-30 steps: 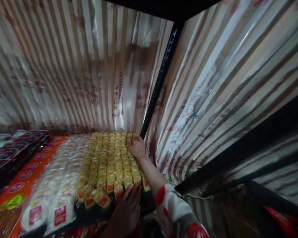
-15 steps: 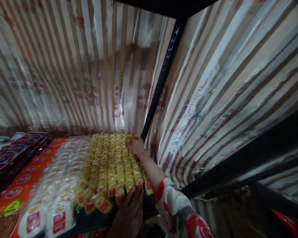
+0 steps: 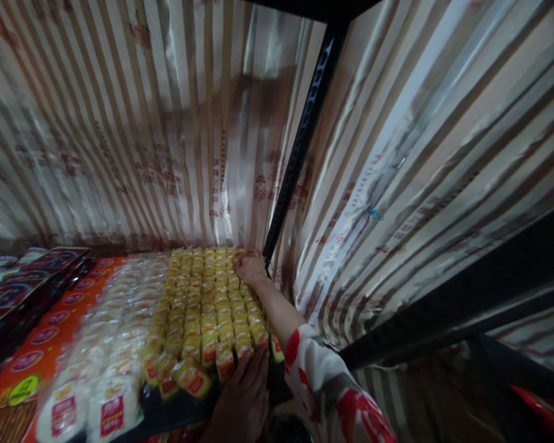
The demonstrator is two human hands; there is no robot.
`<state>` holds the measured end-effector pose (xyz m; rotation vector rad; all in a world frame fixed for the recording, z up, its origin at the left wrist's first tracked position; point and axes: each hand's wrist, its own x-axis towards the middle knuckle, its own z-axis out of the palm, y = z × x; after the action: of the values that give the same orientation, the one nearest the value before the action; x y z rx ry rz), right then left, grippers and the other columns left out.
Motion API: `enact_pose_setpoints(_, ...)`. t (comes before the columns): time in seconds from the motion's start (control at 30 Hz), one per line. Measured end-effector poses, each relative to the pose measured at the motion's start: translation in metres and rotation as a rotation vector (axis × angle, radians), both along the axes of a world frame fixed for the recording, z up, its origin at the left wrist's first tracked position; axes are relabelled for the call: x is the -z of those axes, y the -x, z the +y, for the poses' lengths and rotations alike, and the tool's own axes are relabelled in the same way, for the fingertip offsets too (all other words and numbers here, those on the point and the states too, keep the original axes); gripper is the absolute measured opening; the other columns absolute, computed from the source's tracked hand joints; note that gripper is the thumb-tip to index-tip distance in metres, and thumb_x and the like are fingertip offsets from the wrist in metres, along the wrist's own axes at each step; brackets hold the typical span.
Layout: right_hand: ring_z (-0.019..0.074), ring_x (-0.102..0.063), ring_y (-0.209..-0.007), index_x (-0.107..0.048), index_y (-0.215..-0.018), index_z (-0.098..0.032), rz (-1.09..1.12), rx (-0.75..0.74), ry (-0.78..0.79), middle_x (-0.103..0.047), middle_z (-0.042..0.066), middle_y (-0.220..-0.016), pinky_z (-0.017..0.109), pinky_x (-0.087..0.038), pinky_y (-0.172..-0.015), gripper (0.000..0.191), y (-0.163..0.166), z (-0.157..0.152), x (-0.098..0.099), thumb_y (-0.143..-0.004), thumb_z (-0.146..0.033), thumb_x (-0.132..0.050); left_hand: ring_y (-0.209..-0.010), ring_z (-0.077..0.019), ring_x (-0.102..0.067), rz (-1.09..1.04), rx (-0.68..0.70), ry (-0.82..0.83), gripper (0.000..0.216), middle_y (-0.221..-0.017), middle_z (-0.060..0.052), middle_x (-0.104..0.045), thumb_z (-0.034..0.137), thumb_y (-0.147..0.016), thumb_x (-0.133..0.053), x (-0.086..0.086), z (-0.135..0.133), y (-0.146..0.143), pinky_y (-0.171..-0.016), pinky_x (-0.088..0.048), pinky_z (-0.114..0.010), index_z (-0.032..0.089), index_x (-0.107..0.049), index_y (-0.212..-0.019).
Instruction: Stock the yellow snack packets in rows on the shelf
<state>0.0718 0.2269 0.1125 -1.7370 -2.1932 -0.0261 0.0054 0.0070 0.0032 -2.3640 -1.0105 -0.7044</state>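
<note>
Long rows of small yellow-wrapped snack packets [image 3: 194, 307] stand closely packed on a dark shelf surface. At the far right end of the rows my right hand [image 3: 252, 268] bends its fingers down over the packets there; its fingertips are partly hidden. My left hand [image 3: 247, 394] is at the near end, with fingers stretched out and lying against the front packets. A white sleeve with red shapes [image 3: 323, 381] covers my right arm. Several front packets lean out of line, one [image 3: 192, 376] tilted just left of my left hand.
White round packets with red labels [image 3: 113, 412] fill rows at the left. Beside them lies orange packaging [image 3: 55, 317], then dark packages [image 3: 28, 283]. A black perforated post [image 3: 300, 144] rises behind my right hand. Striped plastic sheeting [image 3: 189, 123] hangs behind and to the right.
My right hand has shifted very slightly left at the back of the rows. My left hand stays against the front packets, a touch farther right. The view has tilted slightly.
</note>
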Motion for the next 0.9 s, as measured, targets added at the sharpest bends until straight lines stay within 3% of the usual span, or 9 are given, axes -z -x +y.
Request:
enact_pose_setpoints(0.13, 0.0224, -0.037, -0.124, -0.058, -0.114, -0.014, 0.102, 0.018, -0.052, -0.059, 0.011, -0.119, 0.039, -0.023, -0.104, 0.037, -0.01, -0.022, -0.017, -0.087, -0.032, -0.04, -0.133, -0.0231, -0.027, 0.016, -0.028, 0.048, 0.044, -0.14, -0.011, -0.039, 0.029, -0.085, -0.041, -0.005, -0.003, 0.001, -0.112, -0.003, -0.041, 0.009, -0.05, -0.124)
enact_pose_setpoints(0.27, 0.0201, -0.033, -0.128, -0.05, -0.124, -0.011, 0.498, 0.086, -0.288, -0.047, 0.013, -0.133, 0.04, -0.027, -0.105, 0.043, -0.034, -0.087, -0.017, -0.091, -0.033, -0.032, -0.133, -0.0214, -0.026, 0.046, -0.005, 0.089, 0.043, -0.138, -0.009, -0.042, 0.029, -0.087, -0.039, -0.009, -0.003, 0.004, -0.111, -0.009, -0.038, 0.011, -0.051, -0.123)
enact_pose_setpoints(0.37, 0.0202, -0.037, -0.126, -0.049, -0.124, -0.014, 0.64, 0.112, -0.391, -0.046, 0.011, -0.133, 0.044, -0.03, -0.105, 0.042, -0.053, -0.148, 0.007, -0.091, -0.032, -0.03, -0.131, -0.0195, -0.029, 0.075, -0.014, 0.08, 0.042, -0.138, -0.008, -0.043, 0.029, -0.087, -0.037, -0.007, -0.002, 0.005, -0.109, -0.014, -0.037, 0.014, -0.05, -0.125)
enact_pose_setpoints(0.53, 0.0243, -0.034, -0.129, -0.047, -0.127, -0.013, 0.609, 0.15, -0.22, -0.041, 0.014, -0.137, 0.046, -0.034, -0.103, 0.045, -0.069, -0.215, 0.074, -0.091, -0.032, -0.029, -0.132, -0.0215, -0.028, 0.105, -0.032, 0.074, 0.045, -0.134, -0.008, -0.048, 0.034, -0.087, -0.036, -0.001, -0.003, 0.003, -0.109, -0.016, -0.039, 0.013, -0.052, -0.124)
enact_pose_setpoints(0.7, 0.0241, -0.043, -0.124, -0.046, -0.129, -0.013, 0.595, 0.125, -0.193, -0.051, 0.014, -0.129, 0.046, -0.04, -0.099, 0.045, -0.077, -0.225, 0.119, -0.091, -0.028, -0.028, -0.135, -0.021, -0.02, 0.118, -0.072, 0.071, 0.046, -0.138, -0.008, -0.042, 0.034, -0.085, -0.037, 0.002, -0.005, 0.002, -0.11, -0.014, -0.039, 0.012, -0.051, -0.124)
enact_pose_setpoints(0.9, 0.0205, -0.041, -0.125, -0.04, -0.134, -0.01, 0.528, 0.057, -0.179, -0.048, 0.014, -0.132, 0.042, -0.04, -0.101, 0.049, -0.077, -0.217, 0.127, -0.087, -0.016, -0.026, -0.133, -0.0196, -0.027, 0.094, -0.06, 0.026, 0.04, -0.136, -0.007, -0.045, 0.029, -0.087, -0.038, 0.002, -0.007, 0.003, -0.111, -0.015, -0.039, 0.014, -0.053, -0.12)
